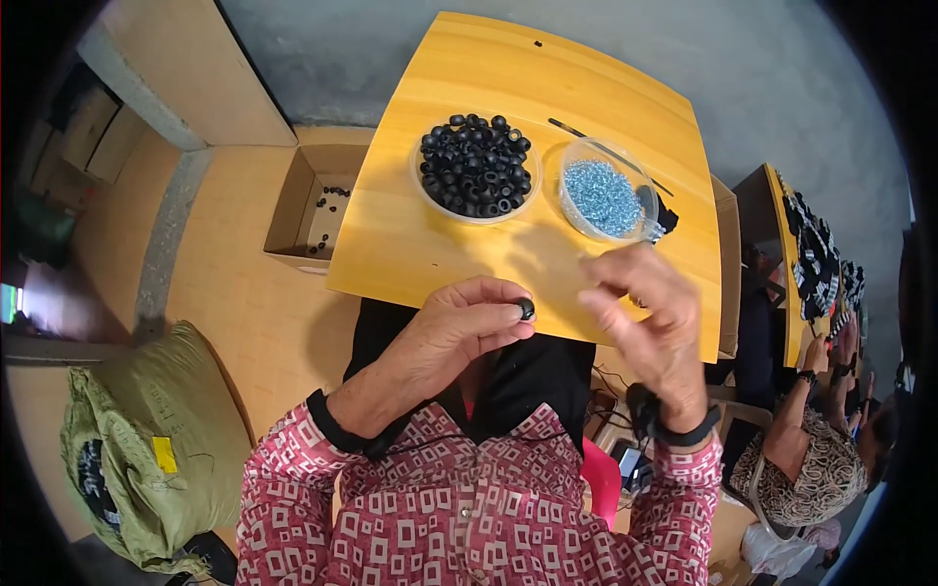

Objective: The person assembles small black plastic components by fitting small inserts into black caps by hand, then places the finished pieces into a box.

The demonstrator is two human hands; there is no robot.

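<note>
My left hand (457,322) is closed, with thumb and forefinger pinching a round black bead (526,309) just off the table's near edge. To its right, my right hand (650,313) is raised in front of the blue bead bowl, its fingers curled and smeared by motion. Whether anything is between those fingers I cannot make out. A clear round bowl (418,188) heaped with black beads stands on the yellow table (469,78). Right of it is a clear bowl (575,154) of small, shiny blue beads (604,195).
A thin dark rod (567,128) lies by the blue bead bowl, with a black scrap (667,213) at its right. An open cardboard box (293,210) holding several black beads is on the floor at left. A green sack (186,439) stands lower left; another person (801,469) works at right.
</note>
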